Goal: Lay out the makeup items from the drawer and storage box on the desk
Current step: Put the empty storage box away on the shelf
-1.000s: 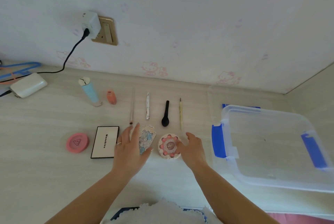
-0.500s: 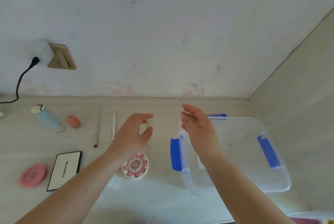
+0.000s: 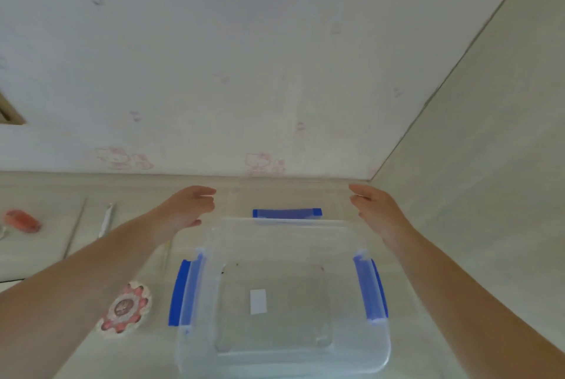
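The clear storage box (image 3: 284, 302) with blue clips sits on the surface (image 3: 428, 302) at 6 o'clock. A white label (image 3: 258, 302) lies in it; no words can be read. The left hand (image 3: 186, 210) at 10 o'clock and the right hand (image 3: 376, 210) at 2 o'clock hover, fingers loose, holding nothing. A round pink compact (image 3: 123, 311) lies at 8 o'clock.

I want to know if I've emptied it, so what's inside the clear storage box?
No makeup shows inside the box: only a white label and a few dark specks on its clear floor. Nothing covers the inside; both hands are outside it.
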Demonstrator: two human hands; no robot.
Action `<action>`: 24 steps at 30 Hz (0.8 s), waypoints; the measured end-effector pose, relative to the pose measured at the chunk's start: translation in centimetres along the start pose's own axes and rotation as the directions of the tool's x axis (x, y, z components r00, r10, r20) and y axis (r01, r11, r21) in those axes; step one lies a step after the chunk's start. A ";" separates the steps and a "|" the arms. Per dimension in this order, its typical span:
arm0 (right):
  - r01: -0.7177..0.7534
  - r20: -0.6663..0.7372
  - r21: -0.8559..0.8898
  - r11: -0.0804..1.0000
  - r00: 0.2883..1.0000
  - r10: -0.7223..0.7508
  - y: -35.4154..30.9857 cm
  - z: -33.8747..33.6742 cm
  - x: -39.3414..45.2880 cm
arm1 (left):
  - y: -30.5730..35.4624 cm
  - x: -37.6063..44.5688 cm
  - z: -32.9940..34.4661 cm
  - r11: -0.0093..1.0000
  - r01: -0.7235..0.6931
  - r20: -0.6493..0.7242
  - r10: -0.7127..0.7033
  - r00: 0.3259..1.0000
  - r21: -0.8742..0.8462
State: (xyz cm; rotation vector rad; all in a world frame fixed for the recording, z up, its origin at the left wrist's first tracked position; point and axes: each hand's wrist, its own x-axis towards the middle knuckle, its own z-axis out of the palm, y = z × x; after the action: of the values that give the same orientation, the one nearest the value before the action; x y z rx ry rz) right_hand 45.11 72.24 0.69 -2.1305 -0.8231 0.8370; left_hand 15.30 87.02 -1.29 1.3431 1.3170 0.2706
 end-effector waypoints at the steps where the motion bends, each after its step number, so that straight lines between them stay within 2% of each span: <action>1: -0.023 0.026 -0.007 1.000 0.999 0.023 1.0 -0.1 0.9 | -0.1 0.6 0.4 0.999 0.045 0.012 -0.045 0.999 0.008; 6: -0.146 0.144 -0.031 0.989 0.978 0.149 4.2 0.5 4.1 | -0.3 2.3 1.8 0.980 0.184 0.018 -0.184 0.983 -0.070; 11: -0.231 0.214 -0.050 0.972 0.948 0.237 5.5 1.3 6.7 | -0.3 4.6 3.2 0.969 0.247 0.049 -0.248 0.968 0.023; 19: -0.305 0.225 -0.052 0.951 0.924 0.309 5.6 2.6 8.5 | -0.2 6.7 4.6 0.943 0.313 0.050 -0.320 0.946 0.115; 24: -0.305 0.190 0.028 0.952 0.937 0.295 5.9 2.9 8.1 | 0.2 6.9 4.5 0.950 0.298 0.066 -0.305 0.950 0.093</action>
State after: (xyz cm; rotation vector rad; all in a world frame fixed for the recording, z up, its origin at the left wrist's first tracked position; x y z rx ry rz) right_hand 49.47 76.03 -8.00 -2.1826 -0.5603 1.2160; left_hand 21.28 90.09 -6.07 1.1859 1.4565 -0.0477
